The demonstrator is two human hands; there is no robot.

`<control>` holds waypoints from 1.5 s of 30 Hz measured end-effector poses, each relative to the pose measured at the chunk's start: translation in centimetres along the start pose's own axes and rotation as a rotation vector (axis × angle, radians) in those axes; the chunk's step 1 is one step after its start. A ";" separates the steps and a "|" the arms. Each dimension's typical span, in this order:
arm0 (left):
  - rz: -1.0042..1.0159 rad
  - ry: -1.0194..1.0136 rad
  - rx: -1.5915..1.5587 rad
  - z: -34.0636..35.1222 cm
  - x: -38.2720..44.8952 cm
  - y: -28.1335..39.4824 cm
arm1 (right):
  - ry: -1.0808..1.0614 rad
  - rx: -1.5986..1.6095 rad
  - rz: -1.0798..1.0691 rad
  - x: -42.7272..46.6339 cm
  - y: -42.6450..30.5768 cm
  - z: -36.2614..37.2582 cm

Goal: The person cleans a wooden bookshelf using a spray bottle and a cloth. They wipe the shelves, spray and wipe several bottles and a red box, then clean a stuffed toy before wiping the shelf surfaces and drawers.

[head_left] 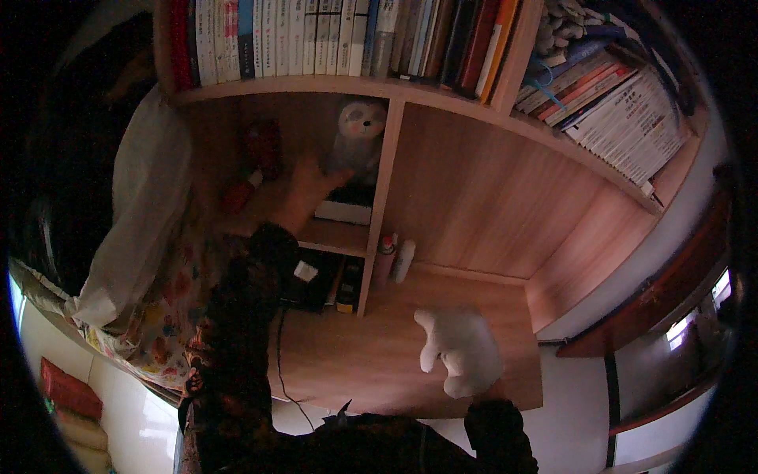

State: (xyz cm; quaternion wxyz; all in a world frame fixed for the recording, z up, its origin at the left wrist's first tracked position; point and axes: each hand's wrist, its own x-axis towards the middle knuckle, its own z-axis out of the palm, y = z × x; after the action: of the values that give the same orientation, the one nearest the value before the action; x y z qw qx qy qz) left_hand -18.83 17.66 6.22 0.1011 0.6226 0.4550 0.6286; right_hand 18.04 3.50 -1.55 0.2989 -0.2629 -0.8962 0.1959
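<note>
My left hand reaches into a dim shelf compartment, fingers spread, close to a grey-and-white plush toy. The toy sits upright above a dark box with a white edge; whether my fingers touch it cannot be told. Low at the right, a white plush toy is over the wooden desk. My right hand is at its lower edge, mostly hidden by the toy and a dark sleeve, and appears to hold it. Red objects stand left of my left hand.
Rows of books fill the upper shelf, with more books leaning at the right. Two bottles stand beside the upright divider. Dark boxes and a black cable are lower left. Patterned fabric lies at the left.
</note>
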 end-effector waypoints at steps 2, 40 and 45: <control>-0.149 -0.096 -0.078 -0.2 1.2 0.8 | 0.015 0.023 0.043 -0.7 -0.1 0.2; -0.376 -0.001 -0.405 -2.6 2.4 3.2 | -0.073 0.052 0.150 -1.4 -2.8 -0.8; -0.322 0.123 -0.442 -6.2 -0.8 4.0 | -0.274 0.097 0.016 2.5 -2.7 -1.8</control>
State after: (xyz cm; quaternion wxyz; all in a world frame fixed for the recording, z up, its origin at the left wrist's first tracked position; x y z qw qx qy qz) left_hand -22.28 12.06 9.65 0.3053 0.4657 0.4054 0.7250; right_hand 16.54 3.19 2.28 0.1844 -0.2258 -0.9160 0.2755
